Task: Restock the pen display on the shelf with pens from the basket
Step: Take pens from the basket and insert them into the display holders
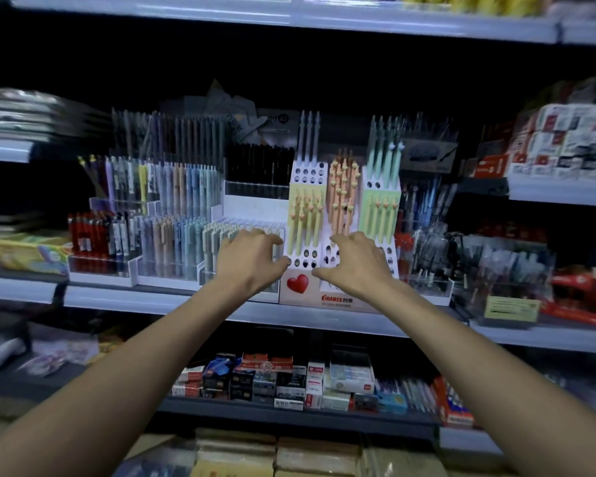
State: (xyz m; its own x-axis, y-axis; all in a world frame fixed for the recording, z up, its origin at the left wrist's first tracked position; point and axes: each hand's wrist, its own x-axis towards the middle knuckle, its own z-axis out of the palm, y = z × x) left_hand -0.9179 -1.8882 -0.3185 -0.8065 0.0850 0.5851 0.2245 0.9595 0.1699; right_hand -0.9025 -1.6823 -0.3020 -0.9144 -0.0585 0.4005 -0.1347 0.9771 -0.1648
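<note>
A white stepped pen display (310, 259) with round holes and a red heart on its front stands on the middle shelf (152, 299). Yellow, orange and green pens (343, 191) fill some holes; several holes in the front rows are bare. My left hand (252, 259) rests against the display's left side, fingers spread, nothing in it. My right hand (355, 263) lies over the front right rows, fingers spread, also holding nothing. The basket is not in view.
Clear racks of pastel pens (176, 215) stand left of the display, black pens (258, 166) behind. Acrylic pen holders (427, 249) crowd the right. Small boxes (289, 383) fill the shelf below. An upper shelf (289, 15) overhangs.
</note>
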